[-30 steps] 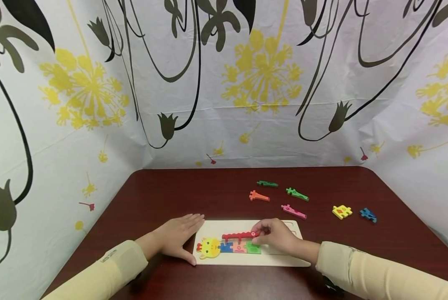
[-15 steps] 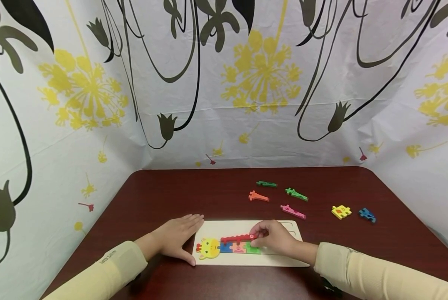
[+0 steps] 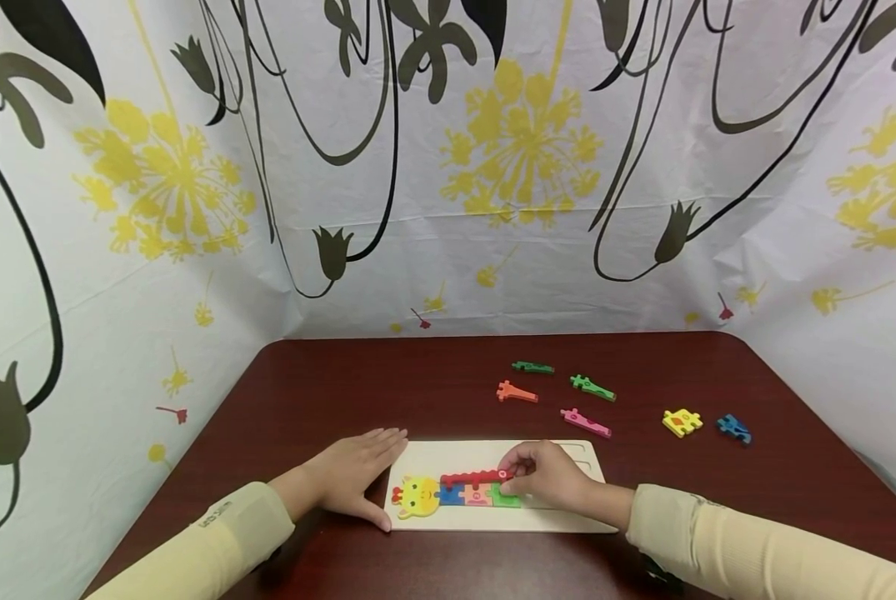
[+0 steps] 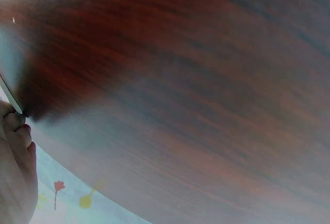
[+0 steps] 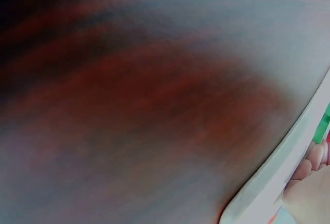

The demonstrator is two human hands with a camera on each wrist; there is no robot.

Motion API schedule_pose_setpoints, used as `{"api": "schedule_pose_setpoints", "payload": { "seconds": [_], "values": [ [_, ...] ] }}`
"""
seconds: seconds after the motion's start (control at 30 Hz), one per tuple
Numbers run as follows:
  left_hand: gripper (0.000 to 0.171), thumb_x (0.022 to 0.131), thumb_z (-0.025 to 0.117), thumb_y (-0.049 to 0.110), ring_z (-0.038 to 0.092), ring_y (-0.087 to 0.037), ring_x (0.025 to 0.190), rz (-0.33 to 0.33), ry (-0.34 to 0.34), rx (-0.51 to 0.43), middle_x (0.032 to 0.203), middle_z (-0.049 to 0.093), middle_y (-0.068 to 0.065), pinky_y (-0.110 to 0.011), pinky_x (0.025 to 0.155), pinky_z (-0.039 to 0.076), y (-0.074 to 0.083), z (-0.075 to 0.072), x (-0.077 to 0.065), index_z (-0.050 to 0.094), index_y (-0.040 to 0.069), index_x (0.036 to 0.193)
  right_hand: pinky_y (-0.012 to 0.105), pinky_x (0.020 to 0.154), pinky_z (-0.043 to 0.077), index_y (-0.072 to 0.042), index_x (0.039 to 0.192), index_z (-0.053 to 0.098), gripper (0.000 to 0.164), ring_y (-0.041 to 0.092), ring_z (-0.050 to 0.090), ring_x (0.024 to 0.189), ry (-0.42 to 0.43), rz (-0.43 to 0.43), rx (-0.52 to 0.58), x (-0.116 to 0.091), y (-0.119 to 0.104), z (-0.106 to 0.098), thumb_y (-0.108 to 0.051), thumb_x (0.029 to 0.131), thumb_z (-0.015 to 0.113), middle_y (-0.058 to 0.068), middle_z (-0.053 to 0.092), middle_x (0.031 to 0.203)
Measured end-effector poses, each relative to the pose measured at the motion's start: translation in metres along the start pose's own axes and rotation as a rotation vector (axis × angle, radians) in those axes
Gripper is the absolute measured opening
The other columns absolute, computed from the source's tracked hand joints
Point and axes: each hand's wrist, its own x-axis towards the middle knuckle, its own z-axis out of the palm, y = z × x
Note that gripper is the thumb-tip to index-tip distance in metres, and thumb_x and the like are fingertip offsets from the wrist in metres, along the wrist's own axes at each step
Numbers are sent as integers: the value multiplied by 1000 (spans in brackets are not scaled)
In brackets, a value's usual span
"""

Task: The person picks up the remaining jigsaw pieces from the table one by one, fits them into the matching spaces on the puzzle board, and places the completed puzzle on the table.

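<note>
A pale wooden puzzle board (image 3: 568, 522) lies near the table's front. On its left part sits a yellow giraffe-head piece (image 3: 420, 497), followed to the right by blue (image 3: 453, 495), salmon (image 3: 478, 496) and green (image 3: 504, 497) puzzle pieces in a row. My right hand (image 3: 551, 475) pinches the right end of a long red puzzle piece (image 3: 470, 478), which lies along the row's upper edge. Fingers spread, my left hand (image 3: 357, 475) rests at the board's left edge. In the right wrist view, the board's edge (image 5: 278, 182) and curled fingers (image 5: 304, 168) show at the right.
Behind the board lie dark green (image 3: 533, 367), light green (image 3: 593, 388), orange (image 3: 517, 392) and pink (image 3: 586, 422) puzzle pieces. Farther right are a yellow piece (image 3: 683, 422) and a blue piece (image 3: 734, 428). A patterned cloth (image 3: 523, 275) hangs behind the table (image 3: 357, 383).
The red puzzle piece has moved slightly down and left, closer against the coloured row, with my right hand still pinching its end. My left hand stays put.
</note>
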Motion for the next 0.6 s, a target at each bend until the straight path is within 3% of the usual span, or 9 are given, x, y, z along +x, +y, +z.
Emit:
{"api": "schedule_pose_setpoints", "payload": {
  "seconds": [0.6],
  "values": [
    [118, 74, 33, 91, 18, -23, 146, 4, 5, -1, 159, 20, -10, -38, 116, 19, 0, -1, -1, 22, 4, 154, 24, 61, 43, -15, 86, 73, 18, 14, 51, 71, -24, 8, -12, 0, 0, -1, -17, 74, 86, -6, 57, 73]
  ]
}}
